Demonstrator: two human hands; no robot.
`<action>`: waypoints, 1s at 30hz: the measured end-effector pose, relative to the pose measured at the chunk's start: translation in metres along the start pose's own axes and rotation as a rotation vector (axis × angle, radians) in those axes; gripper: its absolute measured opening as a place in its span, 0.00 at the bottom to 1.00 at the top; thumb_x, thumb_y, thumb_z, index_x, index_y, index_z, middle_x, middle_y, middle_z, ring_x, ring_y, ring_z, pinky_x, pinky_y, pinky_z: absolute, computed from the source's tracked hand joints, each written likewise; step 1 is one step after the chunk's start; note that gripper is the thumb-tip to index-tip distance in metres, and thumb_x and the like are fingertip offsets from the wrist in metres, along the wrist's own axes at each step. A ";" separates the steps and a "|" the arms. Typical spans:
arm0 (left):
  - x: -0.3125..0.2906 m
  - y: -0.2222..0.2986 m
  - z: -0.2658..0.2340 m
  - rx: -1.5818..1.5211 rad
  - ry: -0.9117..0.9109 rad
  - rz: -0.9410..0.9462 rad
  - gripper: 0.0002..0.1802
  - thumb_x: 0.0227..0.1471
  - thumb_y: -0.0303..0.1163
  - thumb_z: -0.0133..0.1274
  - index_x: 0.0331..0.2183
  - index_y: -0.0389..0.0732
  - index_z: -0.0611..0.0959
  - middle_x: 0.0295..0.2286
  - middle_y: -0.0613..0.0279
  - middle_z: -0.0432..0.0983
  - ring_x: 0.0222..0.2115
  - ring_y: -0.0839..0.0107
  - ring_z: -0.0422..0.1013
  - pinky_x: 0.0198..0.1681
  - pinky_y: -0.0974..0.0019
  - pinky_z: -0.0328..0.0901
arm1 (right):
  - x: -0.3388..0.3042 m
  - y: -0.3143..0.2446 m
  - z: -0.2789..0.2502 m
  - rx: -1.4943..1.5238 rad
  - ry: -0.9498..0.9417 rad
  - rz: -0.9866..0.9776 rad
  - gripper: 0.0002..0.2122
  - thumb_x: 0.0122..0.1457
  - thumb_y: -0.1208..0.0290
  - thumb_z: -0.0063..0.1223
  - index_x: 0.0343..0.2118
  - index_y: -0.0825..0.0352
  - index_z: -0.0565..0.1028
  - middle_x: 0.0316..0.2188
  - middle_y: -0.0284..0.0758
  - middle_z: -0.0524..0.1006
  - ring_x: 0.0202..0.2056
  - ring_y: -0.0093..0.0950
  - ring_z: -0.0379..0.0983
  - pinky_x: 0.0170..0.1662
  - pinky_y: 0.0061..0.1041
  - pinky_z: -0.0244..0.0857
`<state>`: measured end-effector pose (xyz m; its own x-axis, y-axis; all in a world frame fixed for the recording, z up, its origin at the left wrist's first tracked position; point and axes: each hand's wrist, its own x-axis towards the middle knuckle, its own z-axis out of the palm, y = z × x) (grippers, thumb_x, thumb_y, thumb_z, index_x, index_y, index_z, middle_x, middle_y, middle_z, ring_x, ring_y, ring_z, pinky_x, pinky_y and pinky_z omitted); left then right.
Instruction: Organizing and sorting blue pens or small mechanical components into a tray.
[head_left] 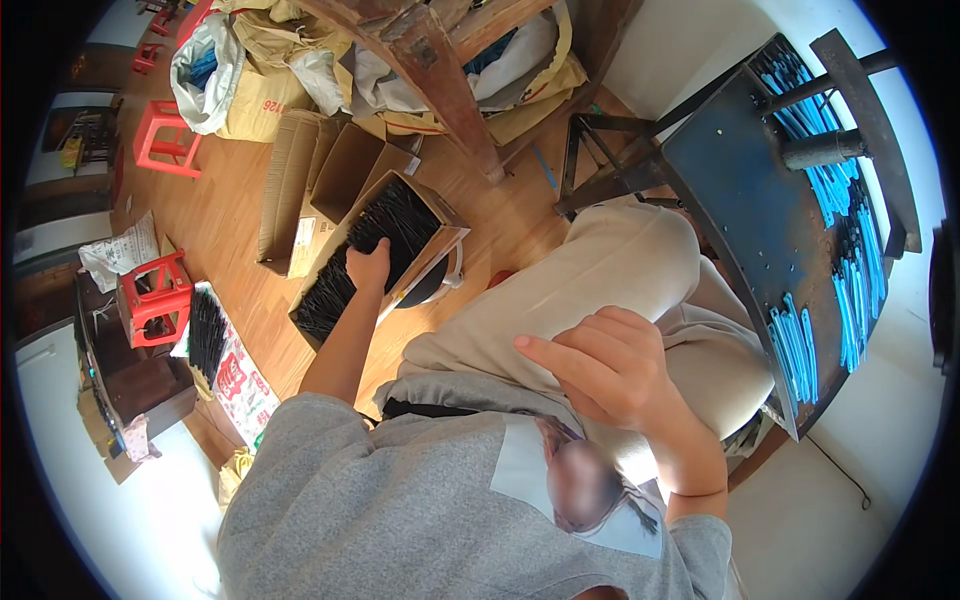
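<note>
My left hand [368, 266] reaches into a long cardboard box [436, 246] on my left. The box is packed with thin black strips [396, 222]. My fingers curl into the strips and are partly hidden, with the thumb on top. My right hand [612, 368] hovers over my lap, apart from everything. One digit stretches to the left while the other fingers bend loosely, and nothing shows in it. To its right, slim blue strips [793, 350] lie in a bunch on the near edge of a dark metal worktable [720, 180].
More blue strips with black ends [856, 280] line the worktable's far side, beneath a dark metal bar and cylinder [822, 150]. An open cardboard box [290, 190] stands beyond the filled one. Red stools [168, 138], sacks [265, 100] and a wooden table leg [450, 90] surround the floor area.
</note>
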<state>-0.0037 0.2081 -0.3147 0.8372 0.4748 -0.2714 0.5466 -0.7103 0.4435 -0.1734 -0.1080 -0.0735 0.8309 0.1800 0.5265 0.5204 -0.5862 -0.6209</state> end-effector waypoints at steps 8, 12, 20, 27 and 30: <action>-0.002 0.002 0.004 0.056 0.048 -0.033 0.38 0.38 0.47 0.62 0.45 0.28 0.72 0.43 0.39 0.73 0.46 0.47 0.70 0.51 0.56 0.64 | -0.001 -0.002 0.004 0.003 -0.023 -0.005 0.22 0.33 0.80 0.57 0.38 0.66 0.79 0.18 0.30 0.71 0.17 0.25 0.67 0.20 0.22 0.57; 0.007 -0.005 0.005 0.011 0.022 -0.101 0.37 0.38 0.47 0.61 0.44 0.27 0.73 0.43 0.39 0.73 0.46 0.47 0.70 0.50 0.56 0.64 | -0.001 -0.002 0.007 -0.042 0.010 -0.001 0.19 0.35 0.76 0.55 0.37 0.64 0.79 0.15 0.26 0.66 0.17 0.22 0.64 0.21 0.21 0.57; 0.004 -0.018 0.011 -0.126 0.179 0.008 0.38 0.44 0.43 0.53 0.50 0.24 0.68 0.45 0.36 0.71 0.49 0.47 0.67 0.52 0.56 0.62 | -0.004 -0.001 0.008 -0.025 0.002 0.018 0.20 0.34 0.77 0.54 0.38 0.63 0.79 0.14 0.26 0.66 0.16 0.24 0.64 0.20 0.22 0.57; 0.011 -0.023 0.007 -0.231 0.256 -0.147 0.40 0.46 0.40 0.50 0.53 0.20 0.61 0.45 0.37 0.71 0.44 0.49 0.71 0.50 0.58 0.63 | -0.006 0.000 0.009 -0.006 -0.002 0.044 0.21 0.34 0.77 0.54 0.39 0.63 0.78 0.14 0.27 0.66 0.15 0.25 0.63 0.20 0.23 0.57; 0.012 -0.025 0.001 -0.519 0.180 -0.252 0.42 0.50 0.44 0.51 0.55 0.21 0.58 0.42 0.39 0.72 0.35 0.58 0.74 0.43 0.64 0.67 | -0.006 0.000 0.008 0.007 -0.010 0.058 0.20 0.37 0.77 0.56 0.39 0.63 0.78 0.14 0.27 0.66 0.15 0.25 0.64 0.20 0.23 0.57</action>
<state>-0.0073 0.2316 -0.3300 0.6420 0.7084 -0.2933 0.6096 -0.2395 0.7557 -0.1762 -0.1026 -0.0815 0.8616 0.1542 0.4836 0.4729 -0.5901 -0.6543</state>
